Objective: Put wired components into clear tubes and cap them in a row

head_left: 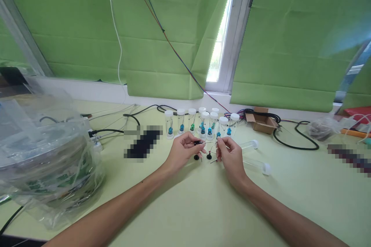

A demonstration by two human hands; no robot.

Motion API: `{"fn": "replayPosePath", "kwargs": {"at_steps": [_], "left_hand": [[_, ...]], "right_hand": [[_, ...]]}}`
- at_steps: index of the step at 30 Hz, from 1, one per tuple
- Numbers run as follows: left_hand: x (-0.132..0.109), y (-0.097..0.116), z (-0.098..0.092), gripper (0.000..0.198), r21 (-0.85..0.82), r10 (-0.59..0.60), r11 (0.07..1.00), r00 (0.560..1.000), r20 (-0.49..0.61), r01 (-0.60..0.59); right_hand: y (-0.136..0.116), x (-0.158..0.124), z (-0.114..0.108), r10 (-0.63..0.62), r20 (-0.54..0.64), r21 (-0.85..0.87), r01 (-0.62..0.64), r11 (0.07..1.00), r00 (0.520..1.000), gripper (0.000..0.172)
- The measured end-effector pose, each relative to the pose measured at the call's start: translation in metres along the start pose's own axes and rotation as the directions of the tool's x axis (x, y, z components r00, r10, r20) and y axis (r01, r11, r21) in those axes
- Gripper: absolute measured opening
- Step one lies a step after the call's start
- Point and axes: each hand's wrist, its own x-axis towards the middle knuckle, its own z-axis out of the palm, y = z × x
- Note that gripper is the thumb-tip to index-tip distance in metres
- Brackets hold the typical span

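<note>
My left hand (183, 149) is closed in a pinch on a small black piece (198, 142). A thin pale stem (209, 142) runs from that piece toward my right hand (231, 156). The fingers of my right hand are pinched together at the far end of this stem, and their tips hide what exactly they grip. Below and between the hands, two small black round bases (209, 156) stand on the table. Just behind, several clear tubes (181, 125) with white caps stand upright, holding small blue or green figures on bases. Two capped tubes (255, 164) lie on their sides beside my right hand.
A large round bundle in clear plastic (52, 162) takes up the table's left side. Black cables (295, 146) and an open cardboard box (262, 120) lie at the back. A dark blurred-out item (144, 142) rests left of my hands. Green blinds (162, 61) hang behind.
</note>
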Motion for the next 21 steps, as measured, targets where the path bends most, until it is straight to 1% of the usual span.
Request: {"fn": "replayPosePath", "kwargs": {"at_steps": [3, 5, 7, 9, 12, 16, 18, 21], "left_hand": [[0.0, 0.0, 0.0, 0.035, -0.002, -0.006, 1.0, 1.0, -0.007, 0.006], [0.0, -0.001, -0.001, 0.036, -0.003, -0.009, 1.0, 1.0, -0.004, 0.009], [0.0, -0.004, -0.002, 0.035, -0.002, -0.005, 1.0, 1.0, 0.009, 0.005], [0.0, -0.006, -0.002, 0.034, 0.0, 0.0, 1.0, 1.0, 0.024, 0.0], [0.0, -0.01, -0.003, 0.034, 0.008, -0.01, 1.0, 1.0, 0.03, 0.01], [0.0, -0.013, -0.002, 0.034, 0.008, -0.025, 1.0, 0.999, 0.046, 0.025], [0.0, -0.013, -0.002, 0.033, 0.012, -0.025, 1.0, 0.998, 0.058, 0.024], [-0.001, -0.012, -0.003, 0.032, 0.019, -0.024, 1.0, 0.997, 0.076, 0.022]], "right_hand": [[0.0, 0.004, -0.002, -0.023, -0.106, -0.017, 0.021, 1.0, 0.994, 0.04], [-0.003, 0.006, -0.005, -0.092, -0.183, -0.078, 0.079, 0.994, 0.979, 0.039], [-0.009, 0.006, -0.008, -0.18, -0.216, -0.161, 0.147, 0.976, 0.96, 0.036], [-0.015, 0.003, -0.01, -0.266, -0.189, -0.232, 0.221, 0.947, 0.945, 0.033], [-0.02, -0.002, -0.01, -0.399, -0.075, -0.295, 0.362, 0.885, 0.914, 0.027], [-0.018, -0.008, -0.007, -0.562, 0.112, -0.334, 0.564, 0.755, 0.819, 0.027], [-0.015, -0.01, -0.005, -0.598, 0.181, -0.338, 0.621, 0.707, 0.781, 0.029], [-0.012, -0.011, -0.004, -0.602, 0.238, -0.324, 0.646, 0.691, 0.762, 0.029]]}}
